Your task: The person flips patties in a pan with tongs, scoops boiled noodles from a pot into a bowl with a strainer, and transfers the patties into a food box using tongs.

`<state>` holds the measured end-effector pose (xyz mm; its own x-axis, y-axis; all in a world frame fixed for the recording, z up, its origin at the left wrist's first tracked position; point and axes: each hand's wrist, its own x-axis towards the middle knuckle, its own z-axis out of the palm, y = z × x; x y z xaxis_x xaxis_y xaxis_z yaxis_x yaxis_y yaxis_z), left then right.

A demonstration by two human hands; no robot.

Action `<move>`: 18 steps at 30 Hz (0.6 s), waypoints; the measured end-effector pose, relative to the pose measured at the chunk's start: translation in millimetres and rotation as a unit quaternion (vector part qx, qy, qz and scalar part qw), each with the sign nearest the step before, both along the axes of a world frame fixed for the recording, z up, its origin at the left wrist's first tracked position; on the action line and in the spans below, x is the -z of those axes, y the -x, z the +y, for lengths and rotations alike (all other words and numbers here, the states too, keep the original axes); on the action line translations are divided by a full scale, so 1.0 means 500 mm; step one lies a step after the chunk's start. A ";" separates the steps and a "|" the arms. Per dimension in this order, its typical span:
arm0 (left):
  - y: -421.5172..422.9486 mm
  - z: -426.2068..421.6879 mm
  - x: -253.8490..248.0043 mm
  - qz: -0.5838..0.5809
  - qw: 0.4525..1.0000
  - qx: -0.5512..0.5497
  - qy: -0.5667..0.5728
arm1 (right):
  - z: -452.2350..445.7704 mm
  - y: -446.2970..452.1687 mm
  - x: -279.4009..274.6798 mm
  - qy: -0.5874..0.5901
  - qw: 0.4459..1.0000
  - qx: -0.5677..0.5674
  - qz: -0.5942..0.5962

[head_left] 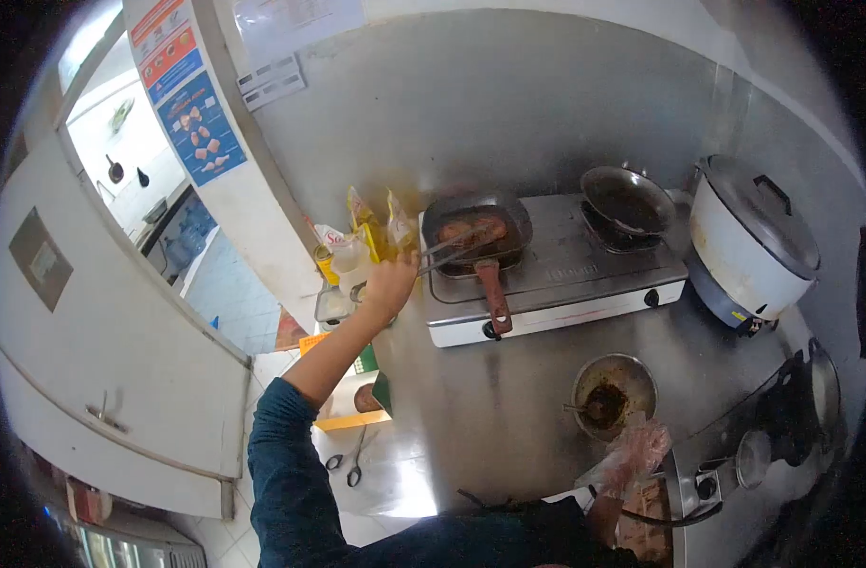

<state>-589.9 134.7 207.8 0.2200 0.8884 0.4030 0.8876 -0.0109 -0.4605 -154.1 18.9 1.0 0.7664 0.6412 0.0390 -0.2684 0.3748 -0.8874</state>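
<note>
My left hand (393,284) is closed round metal tongs (442,248), whose tips reach into a square dark pan (508,210). Browned pieces of food (471,230) lie in that pan, which sits on the left burner of a two-burner gas stove (556,303) with its reddish-brown handle (494,298) toward me. My right hand (641,447), in a clear plastic glove, has its fingers curled in near the lower right rim of a metal bowl (649,379). Dark sauce and a utensil are in the bowl. Whether the gloved fingers hold anything is not visible.
A round wok (627,201) rests on the right burner. Beside the stove stands a large white rice cooker (750,237). Yellow packets (376,232), an orange and green box (357,398) and black-handled scissors (355,464) are at the left. A black cable (679,521) runs near my right arm.
</note>
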 end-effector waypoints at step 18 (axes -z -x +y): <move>-0.056 -0.019 0.060 0.047 0.997 -0.054 0.010 | 0.067 0.008 -0.063 -0.063 0.986 -0.120 -0.096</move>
